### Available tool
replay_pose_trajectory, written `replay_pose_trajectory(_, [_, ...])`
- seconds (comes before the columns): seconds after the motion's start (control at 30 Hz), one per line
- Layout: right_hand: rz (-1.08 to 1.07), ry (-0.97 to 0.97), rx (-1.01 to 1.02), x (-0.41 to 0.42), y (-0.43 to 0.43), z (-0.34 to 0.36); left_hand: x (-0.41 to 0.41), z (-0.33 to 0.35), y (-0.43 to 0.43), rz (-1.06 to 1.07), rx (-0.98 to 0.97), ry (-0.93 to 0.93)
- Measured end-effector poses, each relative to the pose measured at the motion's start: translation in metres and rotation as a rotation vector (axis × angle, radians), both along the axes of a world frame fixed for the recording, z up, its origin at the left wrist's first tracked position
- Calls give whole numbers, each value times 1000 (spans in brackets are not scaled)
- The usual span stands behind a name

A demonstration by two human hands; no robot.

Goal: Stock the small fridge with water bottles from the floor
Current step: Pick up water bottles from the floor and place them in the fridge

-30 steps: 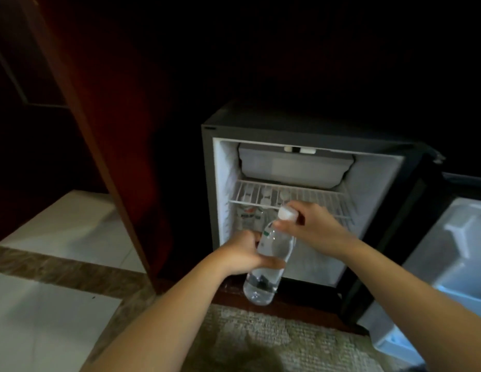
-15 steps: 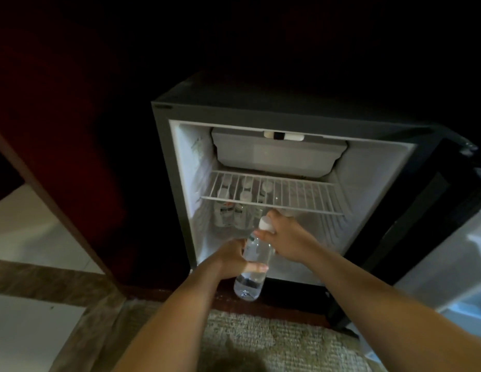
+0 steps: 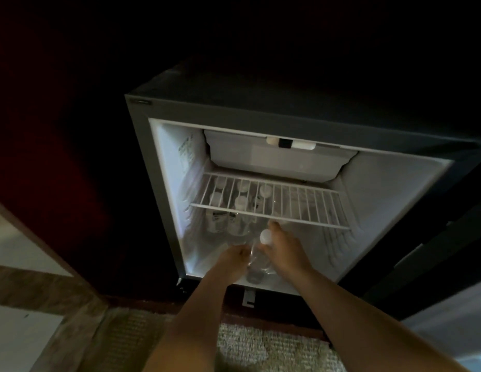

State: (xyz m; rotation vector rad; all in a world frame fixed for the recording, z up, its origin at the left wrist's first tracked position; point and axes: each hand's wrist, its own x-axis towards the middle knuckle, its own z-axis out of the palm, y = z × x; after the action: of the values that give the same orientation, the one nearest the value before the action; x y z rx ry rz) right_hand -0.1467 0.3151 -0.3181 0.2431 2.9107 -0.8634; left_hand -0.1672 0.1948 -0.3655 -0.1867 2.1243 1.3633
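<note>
A clear water bottle (image 3: 258,260) with a white cap stands tilted just inside the front lip of the small fridge (image 3: 166,183). My left hand (image 3: 232,257) grips its body from the left. My right hand (image 3: 283,249) holds its neck and shoulder from the right, just below the cap. Several more white-capped bottles (image 3: 226,222) stand at the back left of the lower compartment, under the white wire shelf (image 3: 301,205). That shelf carries nothing.
A white freezer box (image 3: 279,159) sits at the fridge's top. The open fridge door (image 3: 448,304) hangs at the right. A dark wooden cabinet panel (image 3: 59,183) flanks the left. Beige carpet (image 3: 260,347) and pale floor tiles (image 3: 21,336) lie below.
Both hands have carried the bottle forward, from in front of the fridge into its lower compartment. The view has drawn closer to the fridge.
</note>
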Motion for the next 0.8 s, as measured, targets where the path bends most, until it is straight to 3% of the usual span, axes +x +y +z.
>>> replay_pose_trajectory(0.3, [-3, -88, -252, -2, 1, -19, -3, 7, 8, 448, 306, -212])
replay_pose_trajectory(0.47, [6, -77, -250, -8, -2, -22, -1, 6, 7, 527, 478, -373])
replay_pose_trajectory(0.8, [-77, -86, -123, -48, 6, -28, -15, 13, 35, 669, 703, -316])
